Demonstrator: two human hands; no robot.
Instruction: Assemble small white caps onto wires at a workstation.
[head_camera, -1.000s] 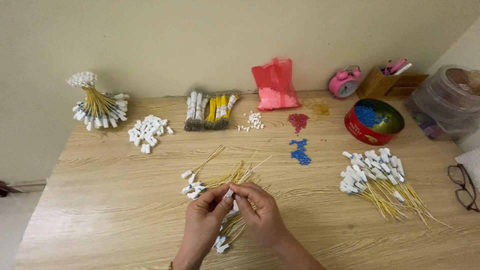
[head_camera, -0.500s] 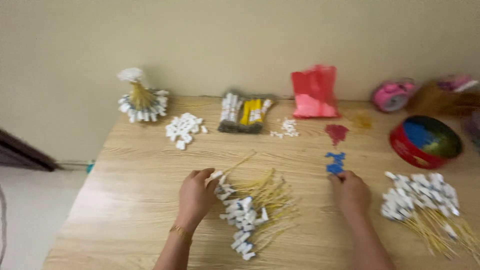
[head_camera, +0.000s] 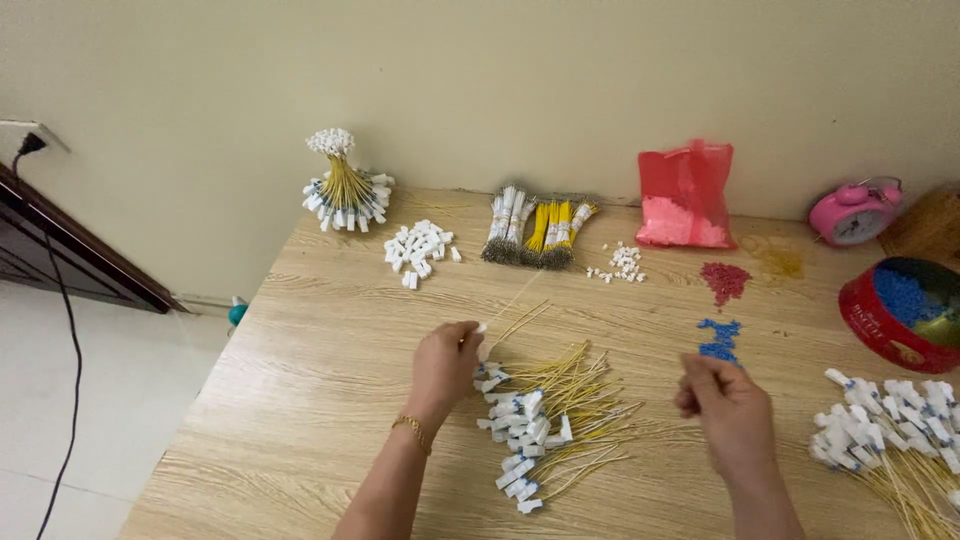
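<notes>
Two bare forearms rise from the bottom edge of the frame, hands apart at mid-height.

The left hand (head_camera: 445, 362) sits just left of centre, back toward the camera, fingers curled downward and thumb and forefinger pinched together at its upper right corner; a thin gold bracelet circles the wrist below it, and the forearm slants down toward the lower middle of the frame. The right hand (head_camera: 725, 405) lies lower and to the right of centre, knuckles up, fingers loosely bunched toward the thumb at its upper left; whether anything is between them cannot be told. Its forearm runs down to the bottom edge at lower right.
</notes>
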